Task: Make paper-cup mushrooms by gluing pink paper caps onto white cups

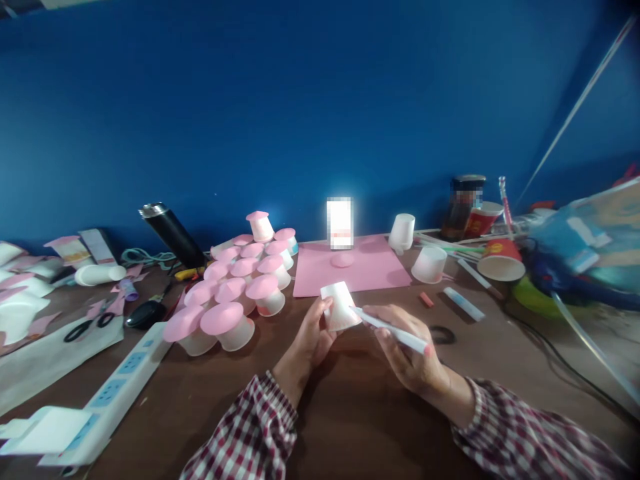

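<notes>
My left hand [314, 333] is closed around a white paper cup [341, 308], which is upside down and slightly tilted in front of me. In my right hand [413, 347] is a white marker [400, 333] with a red end, its tip at the cup's right side. Behind the cup lies a pink sheet [370, 263] with a small pink disc [343, 259] on it. Several cups with pink cone tops [223, 317] stand grouped to the left. A red marker cap [427, 299] lies to the right of the cup.
White cups [430, 265] and red cups [501, 260] stand at the right. A glowing screen [340, 223] is at the back. Left are a power strip [120, 387], a black mouse [145, 314], scissors [90, 327] and a black bottle [175, 233]. A capped marker [464, 304] lies right.
</notes>
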`<state>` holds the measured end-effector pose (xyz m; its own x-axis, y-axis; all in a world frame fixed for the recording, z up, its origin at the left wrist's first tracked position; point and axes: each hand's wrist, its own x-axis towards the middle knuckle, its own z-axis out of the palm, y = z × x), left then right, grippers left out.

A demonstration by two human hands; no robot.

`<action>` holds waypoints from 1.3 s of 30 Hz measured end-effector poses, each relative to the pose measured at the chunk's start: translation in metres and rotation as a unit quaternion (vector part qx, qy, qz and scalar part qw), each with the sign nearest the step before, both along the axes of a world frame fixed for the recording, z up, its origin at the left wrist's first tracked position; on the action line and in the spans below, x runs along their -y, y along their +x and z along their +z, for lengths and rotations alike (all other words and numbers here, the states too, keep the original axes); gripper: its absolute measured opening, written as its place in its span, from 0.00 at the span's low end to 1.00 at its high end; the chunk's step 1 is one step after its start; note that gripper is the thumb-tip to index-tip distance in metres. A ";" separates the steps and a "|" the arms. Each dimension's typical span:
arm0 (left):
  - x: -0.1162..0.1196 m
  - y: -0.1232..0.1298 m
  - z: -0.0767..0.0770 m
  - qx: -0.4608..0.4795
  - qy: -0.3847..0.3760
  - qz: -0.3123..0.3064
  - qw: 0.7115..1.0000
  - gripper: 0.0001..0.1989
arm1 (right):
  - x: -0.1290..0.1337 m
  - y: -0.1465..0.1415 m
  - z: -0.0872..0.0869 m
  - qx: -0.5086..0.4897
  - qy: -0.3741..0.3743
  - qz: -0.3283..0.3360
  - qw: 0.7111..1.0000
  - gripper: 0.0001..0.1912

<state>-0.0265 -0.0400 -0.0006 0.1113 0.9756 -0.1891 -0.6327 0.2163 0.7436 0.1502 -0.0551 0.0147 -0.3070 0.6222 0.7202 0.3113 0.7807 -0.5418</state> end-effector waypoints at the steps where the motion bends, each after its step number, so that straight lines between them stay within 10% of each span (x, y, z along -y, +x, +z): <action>1: 0.000 0.000 0.000 0.003 0.001 -0.007 1.000 0.14 | -0.001 0.000 0.000 -0.001 0.003 -0.004 1.000 0.12; 39: 0.008 0.011 0.002 0.006 0.029 0.006 1.000 0.16 | -0.002 -0.002 0.000 0.000 0.020 -0.014 1.000 0.09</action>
<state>-0.0151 -0.0483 0.0011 0.1010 0.9862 -0.1309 -0.6432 0.1652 0.7476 0.1484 -0.0535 0.0147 -0.2897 0.6011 0.7448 0.3330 0.7929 -0.5104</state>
